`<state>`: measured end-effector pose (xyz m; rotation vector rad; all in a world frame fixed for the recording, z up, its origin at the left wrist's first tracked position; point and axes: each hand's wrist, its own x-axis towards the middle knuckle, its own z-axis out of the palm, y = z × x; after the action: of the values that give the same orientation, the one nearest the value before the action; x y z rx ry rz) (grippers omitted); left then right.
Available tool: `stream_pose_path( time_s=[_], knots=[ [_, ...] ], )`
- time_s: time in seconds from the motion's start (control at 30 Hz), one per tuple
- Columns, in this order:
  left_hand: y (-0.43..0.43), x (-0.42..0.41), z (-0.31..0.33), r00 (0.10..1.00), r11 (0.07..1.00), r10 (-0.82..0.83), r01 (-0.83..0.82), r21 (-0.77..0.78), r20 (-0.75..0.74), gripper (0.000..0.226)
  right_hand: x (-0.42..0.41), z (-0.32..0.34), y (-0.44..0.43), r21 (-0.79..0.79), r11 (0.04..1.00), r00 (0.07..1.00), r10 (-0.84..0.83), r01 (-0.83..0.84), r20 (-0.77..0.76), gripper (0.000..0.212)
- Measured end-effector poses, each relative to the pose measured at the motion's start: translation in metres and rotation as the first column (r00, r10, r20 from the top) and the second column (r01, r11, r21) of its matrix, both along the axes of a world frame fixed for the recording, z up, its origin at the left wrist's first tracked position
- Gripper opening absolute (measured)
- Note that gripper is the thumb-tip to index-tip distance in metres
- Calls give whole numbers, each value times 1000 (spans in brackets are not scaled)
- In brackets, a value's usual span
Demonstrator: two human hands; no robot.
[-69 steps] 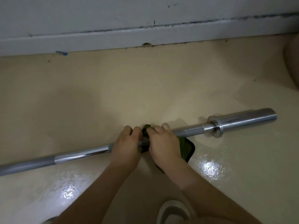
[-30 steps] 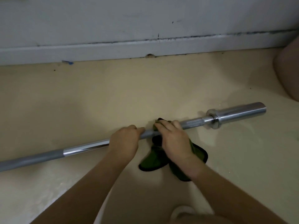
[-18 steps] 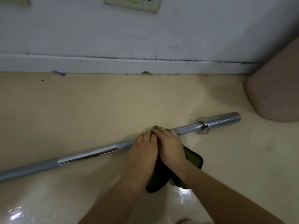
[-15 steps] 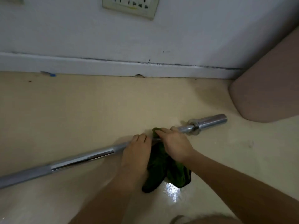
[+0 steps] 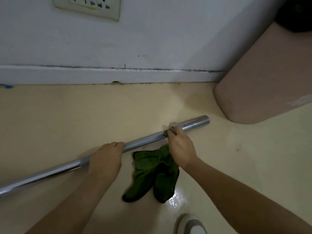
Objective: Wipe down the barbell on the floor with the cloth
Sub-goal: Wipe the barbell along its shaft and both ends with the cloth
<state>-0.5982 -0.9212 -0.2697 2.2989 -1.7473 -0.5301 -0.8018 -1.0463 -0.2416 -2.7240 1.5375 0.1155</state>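
- Where the floor (image 5: 67,115) meets the wall, a baseboard (image 5: 101,75) runs behind the barbell (image 5: 145,140), with a wall socket (image 5: 87,7) above.
- A pink padded block (image 5: 263,81) sits near the bar's right end, apart from it; a shoe (image 5: 190,223) shows at the bottom edge.
- The barbell lies slantwise on the floor.
- The left hand (image 5: 105,159) curls its fingers over the shaft.
- The right hand (image 5: 181,147) pinches the green cloth (image 5: 152,173) against the bar near its right end; the cloth's loose part trails on the floor between the hands.

One wide head cam, tilted down at glossy cream floor (image 5: 59,115), facing white baseboard (image 5: 67,75); close: left hand (image 5: 105,159), right hand (image 5: 182,149) mid-frame.
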Motion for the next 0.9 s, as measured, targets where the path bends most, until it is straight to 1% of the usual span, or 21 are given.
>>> stream_pose_path(
  time_s=[0.03, 0.13, 0.2, 0.27, 0.33, 0.37, 0.4, 0.47, 0.53, 0.6, 0.67, 0.7, 0.77, 0.83, 0.9],
  knots=[
    [0, -3, 0, 1000, 1000, 7, -7, -1, 17, 42, 7, -3, -10, 14, 1000, 1000, 11, -11, -21, 25],
    [-4, -15, 1, 994, 1000, 1, -4, 23, 109, 49, 38, -1, -42, -48, 999, 999, 24, -26, -46, 21],
    [-10, -19, 5, 988, 996, 40, -52, 74, 151, 51, 44, -3, -53, 12, 999, 997, 36, -35, -71, 24],
    [-17, -18, 7, 985, 993, 70, -85, 87, 157, 49, 27, -6, -45, -18, 997, 997, 72, -72, -34, 30],
    [-22, -18, 9, 983, 987, 67, -90, 131, 170, 51, -4, -7, -30, 33, 997, 997, 74, -75, 38, 41],
    [-23, -19, 9, 980, 983, 65, -96, 156, 189, 53, -16, -11, -26, 50, 995, 995, 80, -83, 60, 44],
    [-23, -22, 9, 976, 979, 68, -105, 173, 206, 55, -20, -16, -29, 65, 994, 995, 78, -82, 64, 43],
    [-26, -28, 9, 970, 971, 88, -135, 196, 228, 55, -3, -13, -43, 76, 994, 990, 69, -78, 119, 34],
    [-30, -33, 9, 959, 966, 109, -163, 198, 261, 49, 24, -4, -58, 118, 991, 994, 43, -55, 99, 24],
    [-34, -42, 8, 945, 979, 66, -123, 160, 319, 51, 33, -8, -62, 122, 990, 996, 61, -69, 64, 20],
    [-47, -63, 8, 954, 993, -16, -21, 119, 301, 60, 16, -7, -53, 124, 988, 992, 78, -90, 98, 23],
    [-58, -76, 8, 965, 994, -56, 29, 106, 258, 63, 2, -8, -47, 132, 987, 989, 70, -87, 130, 30],
    [-84, -98, 4, 982, 994, -77, 61, 95, 173, 63, -20, -16, -36, 142, 985, 979, 74, -103, 191, 41],
    [-103, -108, -3, 989, 992, -64, 49, 115, 132, 53, -34, -19, -32, 144, 983, 965, 72, -111, 253, 38],
    [-108, -113, -6, 992, 990, -61, 46, 131, 113, 50, -46, -12, -32, 146, 987, 935, 12, -69, 355, 29]
  ],
)
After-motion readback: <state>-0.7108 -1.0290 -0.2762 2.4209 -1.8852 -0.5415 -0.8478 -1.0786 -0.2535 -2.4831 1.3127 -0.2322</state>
